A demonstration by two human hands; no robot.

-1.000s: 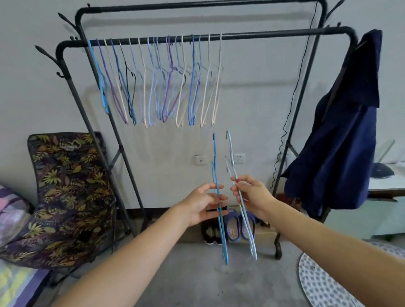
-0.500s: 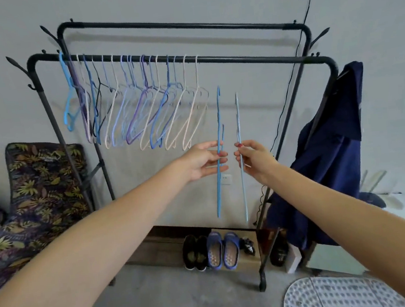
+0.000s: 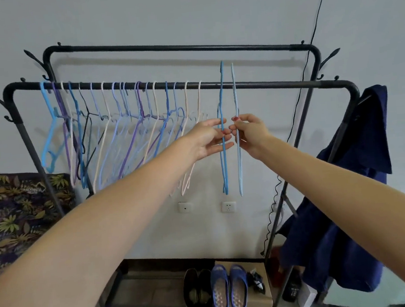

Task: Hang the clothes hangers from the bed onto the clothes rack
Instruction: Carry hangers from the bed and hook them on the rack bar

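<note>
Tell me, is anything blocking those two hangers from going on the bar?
Nothing visible does. The blue hanger in the left hand and the pale blue hanger in the right hand face a bare stretch of the front bar, right of the hung hangers.

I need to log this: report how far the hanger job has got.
Done: a row of hangers already hangs on the front rail. In hand: the left hand holds a blue hanger, the right hand a pale blue hanger, hooks raised above the rail. Left: hooking both on.

Both hands raised blue hanger (image 3: 222, 136) and pale hanger (image 3: 239, 149); hooks now reach front rail (image 3: 276, 83).
</note>
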